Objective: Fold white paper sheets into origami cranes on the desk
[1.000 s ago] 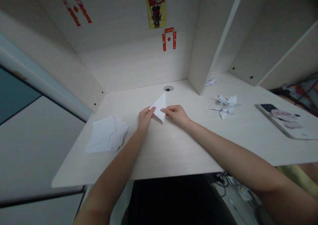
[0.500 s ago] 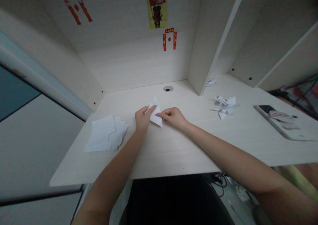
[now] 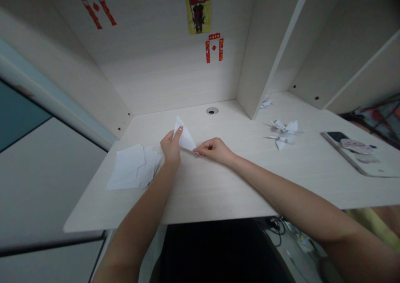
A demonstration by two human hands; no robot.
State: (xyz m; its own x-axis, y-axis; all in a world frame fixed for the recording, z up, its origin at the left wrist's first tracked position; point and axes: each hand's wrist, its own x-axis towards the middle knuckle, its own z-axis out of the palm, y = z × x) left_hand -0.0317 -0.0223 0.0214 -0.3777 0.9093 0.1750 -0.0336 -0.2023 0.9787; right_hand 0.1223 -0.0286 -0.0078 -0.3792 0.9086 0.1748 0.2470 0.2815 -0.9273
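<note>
Near the center of the frame, a folded white paper (image 3: 186, 140) is extending rightward from the left hand (image 3: 171, 147), which is gripping its left edge; at the paper's lower right, the right hand (image 3: 216, 150) is pinching the pointed corner.

I see one folded sheet (image 3: 186, 140), one paper stack (image 3: 128, 164), several paper figures (image 3: 292, 127), one phone (image 3: 342, 155), one poster (image 3: 198, 9), two red decorations (image 3: 96, 7) (image 3: 214, 48).

pale desk (image 3: 212, 195) below stickered wall (image 3: 162, 75)
</note>
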